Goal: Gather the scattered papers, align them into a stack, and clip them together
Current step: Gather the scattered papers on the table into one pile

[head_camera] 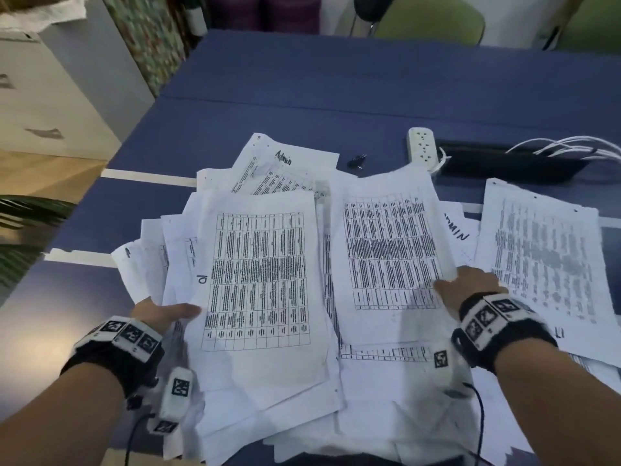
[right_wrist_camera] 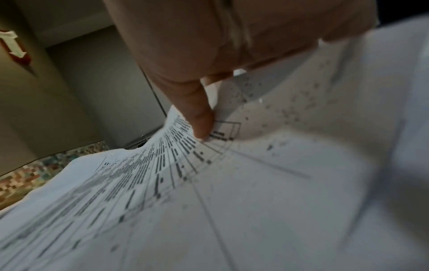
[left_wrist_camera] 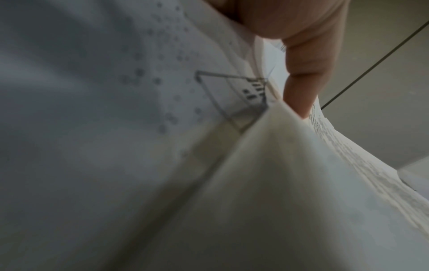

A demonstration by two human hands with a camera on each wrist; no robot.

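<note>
Many white printed sheets lie in a loose, overlapping pile (head_camera: 302, 408) on the blue table (head_camera: 302, 102). My left hand (head_camera: 168, 312) pinches the left edge of a table-printed sheet (head_camera: 255, 280), thumb on top; the left wrist view shows that thumb (left_wrist_camera: 301, 82) against a lifted sheet (left_wrist_camera: 301, 183). My right hand (head_camera: 467, 285) pinches the lower right edge of a second printed sheet (head_camera: 389, 250), and its thumb (right_wrist_camera: 197, 113) presses on the print (right_wrist_camera: 150, 174). A small black binder clip (head_camera: 357, 161) lies beyond the pile, untouched.
Another sheet (head_camera: 544, 260) lies apart at the right. A white power strip (head_camera: 421, 148), a flat black object (head_camera: 504, 164) and white cables (head_camera: 564, 146) sit at the far right. A white cabinet (head_camera: 50, 95) stands to the left, green chairs (head_camera: 430, 21) behind the table.
</note>
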